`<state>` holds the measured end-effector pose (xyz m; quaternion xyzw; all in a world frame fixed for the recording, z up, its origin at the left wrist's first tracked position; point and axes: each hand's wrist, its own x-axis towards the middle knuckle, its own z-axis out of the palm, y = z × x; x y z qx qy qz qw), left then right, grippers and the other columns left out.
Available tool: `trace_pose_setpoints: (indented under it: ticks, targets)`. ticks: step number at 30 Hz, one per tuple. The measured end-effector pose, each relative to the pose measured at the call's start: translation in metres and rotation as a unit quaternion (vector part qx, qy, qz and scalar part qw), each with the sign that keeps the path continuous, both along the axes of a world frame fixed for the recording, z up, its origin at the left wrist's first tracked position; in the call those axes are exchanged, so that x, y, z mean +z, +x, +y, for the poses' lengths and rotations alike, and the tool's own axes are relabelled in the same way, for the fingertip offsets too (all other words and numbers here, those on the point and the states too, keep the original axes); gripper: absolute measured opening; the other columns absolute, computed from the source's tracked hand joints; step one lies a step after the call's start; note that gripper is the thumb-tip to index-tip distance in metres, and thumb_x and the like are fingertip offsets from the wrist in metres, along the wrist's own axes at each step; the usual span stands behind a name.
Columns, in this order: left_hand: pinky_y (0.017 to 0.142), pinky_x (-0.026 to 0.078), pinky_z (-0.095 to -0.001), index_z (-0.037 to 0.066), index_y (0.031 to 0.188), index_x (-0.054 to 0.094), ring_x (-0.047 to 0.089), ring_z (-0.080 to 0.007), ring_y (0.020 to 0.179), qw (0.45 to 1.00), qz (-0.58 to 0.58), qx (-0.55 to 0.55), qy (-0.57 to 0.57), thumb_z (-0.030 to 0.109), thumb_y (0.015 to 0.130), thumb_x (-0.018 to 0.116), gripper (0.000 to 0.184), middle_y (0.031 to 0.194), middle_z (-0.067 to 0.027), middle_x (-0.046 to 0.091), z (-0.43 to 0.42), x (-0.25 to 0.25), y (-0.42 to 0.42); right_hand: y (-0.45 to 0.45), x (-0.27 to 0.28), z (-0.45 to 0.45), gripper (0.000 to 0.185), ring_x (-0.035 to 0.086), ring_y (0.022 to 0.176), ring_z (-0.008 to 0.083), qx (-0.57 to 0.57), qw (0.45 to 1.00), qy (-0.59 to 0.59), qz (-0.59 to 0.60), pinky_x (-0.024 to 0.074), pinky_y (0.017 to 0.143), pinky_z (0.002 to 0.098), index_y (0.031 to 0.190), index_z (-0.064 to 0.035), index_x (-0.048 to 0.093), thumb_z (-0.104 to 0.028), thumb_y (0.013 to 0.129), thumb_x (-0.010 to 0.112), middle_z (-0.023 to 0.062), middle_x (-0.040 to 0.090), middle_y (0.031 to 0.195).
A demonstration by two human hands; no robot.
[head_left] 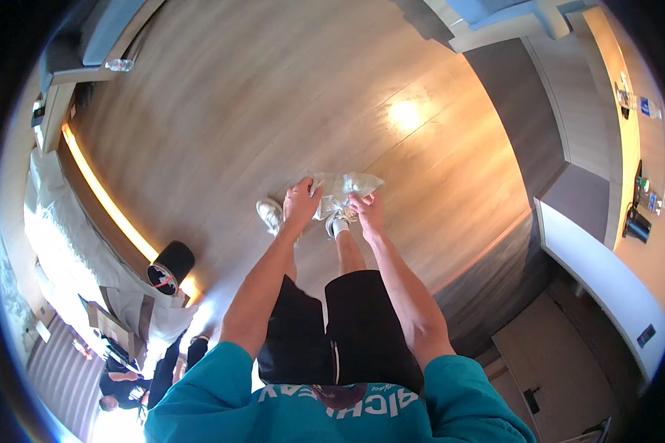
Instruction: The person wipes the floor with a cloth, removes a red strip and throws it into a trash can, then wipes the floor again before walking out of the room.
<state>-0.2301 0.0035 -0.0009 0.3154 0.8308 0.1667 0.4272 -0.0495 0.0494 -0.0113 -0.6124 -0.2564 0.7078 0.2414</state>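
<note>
Out in front of my legs, a thin translucent plastic bag (362,181) is stretched between my two hands above the floor. My left hand (301,204) pinches its left side. The fingers of my right hand (368,210) grip its lower right edge. The bag looks crumpled and see-through; whether anything is inside cannot be made out. Beneath it are my white shoes (270,215), partly hidden by the bag and hands.
A black trash bin (171,267) stands left, by a bed (66,244) with a lit strip underneath. At lower left is another person (122,384). On the right, a desk (646,273) holds bottles (649,196) and a black cup (637,224). Another bottle (120,66) is upper left.
</note>
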Motion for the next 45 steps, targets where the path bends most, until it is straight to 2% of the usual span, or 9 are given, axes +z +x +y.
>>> trace_pose_setpoints:
  ticks: [1, 12, 14, 20, 28, 35, 38, 42, 45]
  targets:
    - [0.075, 0.052, -0.0478, 0.004, 0.099, 0.063, 0.067, -0.0403, 0.084, 1.0, 0.007, -0.01, -0.007, 0.032, 0.085, 0.067, 0.032, 0.087, -0.0193, 0.069, 0.004, 0.005, 0.001, 0.003, -0.002, 0.004, 0.033, 0.063, 0.093, 0.0139, 0.007, 1.0, 0.003, 0.018, 0.0545, 0.076, 0.0312, 0.115, -0.0072, 0.059, -0.009, 0.087, 0.075, 0.0028, 0.065, 0.099]
    - [0.074, 0.05, -0.0494, 0.003, 0.096, 0.063, 0.065, -0.0399, 0.081, 1.0, 0.017, -0.017, -0.005, 0.034, 0.084, 0.07, 0.034, 0.084, -0.0193, 0.067, -0.008, -0.015, -0.026, -0.022, -0.008, 0.006, 0.026, 0.063, 0.083, 0.0117, 0.008, 1.0, -0.007, 0.017, 0.0534, 0.069, 0.0281, 0.107, -0.0072, 0.058, -0.006, 0.085, 0.074, 0.0018, 0.063, 0.09]
    - [0.061, 0.049, -0.0415, 0.001, 0.088, 0.063, 0.062, -0.0285, 0.064, 0.995, 0.052, -0.006, 0.084, 0.026, 0.084, 0.072, 0.027, 0.07, -0.0146, 0.063, -0.019, -0.028, -0.029, -0.028, -0.018, -0.001, 0.024, 0.061, 0.077, 0.0111, -0.004, 1.0, 0.002, 0.024, 0.0527, 0.064, 0.0266, 0.098, -0.0075, 0.055, -0.007, 0.085, 0.075, 0.001, 0.059, 0.083]
    - [0.058, 0.046, -0.0388, 0.0, 0.089, 0.063, 0.056, -0.023, 0.059, 0.998, 0.025, 0.009, 0.065, 0.023, 0.083, 0.074, 0.025, 0.067, -0.013, 0.06, -0.031, -0.029, -0.042, -0.036, -0.031, -0.005, 0.029, 0.057, 0.065, 0.0098, 0.069, 0.997, 0.013, -0.036, 0.0503, 0.057, 0.0274, 0.083, -0.0067, 0.047, -0.008, 0.083, 0.076, 0.0003, 0.053, 0.072]
    - [0.06, 0.048, -0.0374, -0.001, 0.09, 0.064, 0.059, -0.0207, 0.061, 0.998, -0.007, 0.016, 0.064, 0.024, 0.084, 0.074, 0.027, 0.071, -0.0122, 0.064, -0.038, -0.027, -0.035, -0.031, -0.028, -0.014, 0.022, 0.059, 0.069, 0.0125, 0.047, 0.998, 0.01, -0.03, 0.0495, 0.059, 0.0289, 0.094, -0.0013, 0.056, -0.007, 0.084, 0.075, 0.005, 0.061, 0.078]
    - [0.077, 0.049, -0.0508, -0.001, 0.11, 0.058, 0.064, -0.0442, 0.091, 0.994, -0.016, -0.104, 0.02, 0.032, 0.081, 0.075, 0.048, 0.097, -0.0252, 0.066, -0.03, -0.027, -0.021, -0.011, -0.024, -0.02, 0.019, 0.059, 0.07, 0.0113, 0.014, 0.999, -0.001, -0.029, 0.0485, 0.059, 0.0275, 0.095, -0.0026, 0.056, -0.004, 0.085, 0.072, 0.0042, 0.062, 0.08]
    - [0.079, 0.05, -0.0438, -0.001, 0.113, 0.058, 0.065, -0.0353, 0.09, 0.992, 0.0, -0.122, 0.018, 0.027, 0.081, 0.077, 0.046, 0.097, -0.0204, 0.067, -0.021, -0.024, -0.008, 0.002, -0.027, -0.02, 0.022, 0.059, 0.068, 0.0117, 0.007, 1.0, 0.007, -0.025, 0.0484, 0.057, 0.0273, 0.089, -0.0038, 0.051, -0.004, 0.085, 0.073, 0.0054, 0.061, 0.08]
    - [0.079, 0.05, -0.0459, -0.001, 0.109, 0.058, 0.065, -0.0374, 0.089, 0.993, -0.023, -0.082, 0.084, 0.03, 0.083, 0.075, 0.043, 0.095, -0.0224, 0.067, -0.009, -0.032, 0.001, 0.001, -0.037, -0.004, 0.022, 0.06, 0.071, 0.0118, -0.041, 0.999, 0.004, -0.004, 0.0501, 0.058, 0.0263, 0.091, -0.0052, 0.051, -0.007, 0.086, 0.073, 0.0033, 0.06, 0.08]
    - [0.095, 0.048, -0.047, -0.001, 0.135, 0.045, 0.059, -0.0441, 0.111, 0.996, 0.01, -0.092, 0.007, 0.035, 0.087, 0.07, 0.065, 0.121, -0.0277, 0.06, 0.015, -0.064, 0.005, 0.007, -0.072, 0.018, 0.038, 0.065, 0.091, 0.0178, -0.03, 0.996, -0.062, -0.062, 0.0548, 0.076, 0.0355, 0.118, 0.0011, 0.057, -0.015, 0.087, 0.074, 0.0118, 0.067, 0.101]
